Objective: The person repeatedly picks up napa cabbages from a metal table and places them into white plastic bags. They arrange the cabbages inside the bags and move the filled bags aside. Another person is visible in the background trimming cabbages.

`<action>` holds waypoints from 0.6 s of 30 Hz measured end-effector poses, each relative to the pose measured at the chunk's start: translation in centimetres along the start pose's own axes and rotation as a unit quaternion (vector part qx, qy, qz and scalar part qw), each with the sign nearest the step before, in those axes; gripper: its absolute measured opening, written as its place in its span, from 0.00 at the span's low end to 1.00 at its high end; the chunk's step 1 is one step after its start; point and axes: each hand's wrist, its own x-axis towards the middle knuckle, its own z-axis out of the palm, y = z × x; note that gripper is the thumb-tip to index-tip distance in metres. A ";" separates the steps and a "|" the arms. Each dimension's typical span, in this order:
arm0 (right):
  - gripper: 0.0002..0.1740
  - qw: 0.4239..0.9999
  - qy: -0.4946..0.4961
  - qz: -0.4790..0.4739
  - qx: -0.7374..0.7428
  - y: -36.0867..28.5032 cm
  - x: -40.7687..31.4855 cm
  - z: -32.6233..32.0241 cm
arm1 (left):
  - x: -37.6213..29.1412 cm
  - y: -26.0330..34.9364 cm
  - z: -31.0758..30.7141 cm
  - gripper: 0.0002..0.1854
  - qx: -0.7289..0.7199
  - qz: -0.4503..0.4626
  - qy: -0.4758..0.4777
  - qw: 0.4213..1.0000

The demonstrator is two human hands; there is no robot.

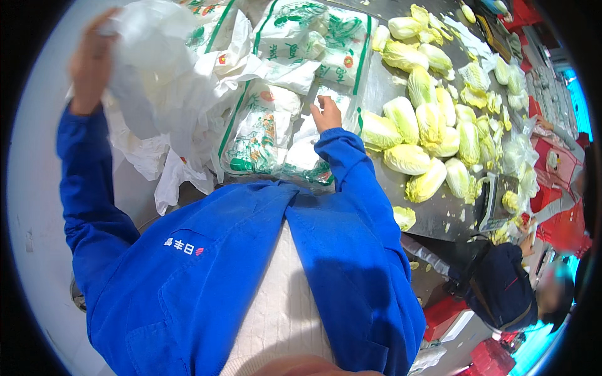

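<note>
My left hand [91,63] is raised at the upper left, blurred, against crumpled white translucent plastic bags [153,70]; whether its fingers hold the plastic I cannot tell. My right hand [327,115] rests over the printed plastic packages [263,127] before me, its fingers slightly bent and apart, holding nothing visible. These packages are clear plastic with green stripes and contain white-wrapped contents. More such packages [312,42] lie just beyond.
Napa cabbages [407,160] and loose leaves lie on the dark tabletop [430,221] to the right. A scale [498,202] stands near its edge. Two people [503,286] are at the far right, near red crates [444,315]. A pale wall [37,197] borders the left.
</note>
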 end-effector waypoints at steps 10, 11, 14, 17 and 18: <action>0.27 0.992 0.015 0.123 0.009 0.9 12.1 5.5 | -6.3 9.8 7.8 0.20 -0.255 -0.003 -0.216 0.942; 0.26 0.994 0.015 0.111 0.003 0.7 12.8 6.1 | -6.5 9.9 8.5 0.20 -0.264 0.000 -0.228 0.937; 0.17 0.996 0.002 0.069 0.049 0.4 12.7 7.3 | -7.2 10.4 10.8 0.19 -0.271 -0.009 -0.260 0.927; 0.11 0.958 -0.014 0.146 0.246 0.5 10.3 5.6 | -7.5 11.1 12.8 0.17 -0.285 -0.010 -0.284 0.915; 0.10 0.932 -0.047 0.175 0.315 0.5 8.9 4.6 | -7.5 11.3 13.3 0.17 -0.292 -0.013 -0.293 0.910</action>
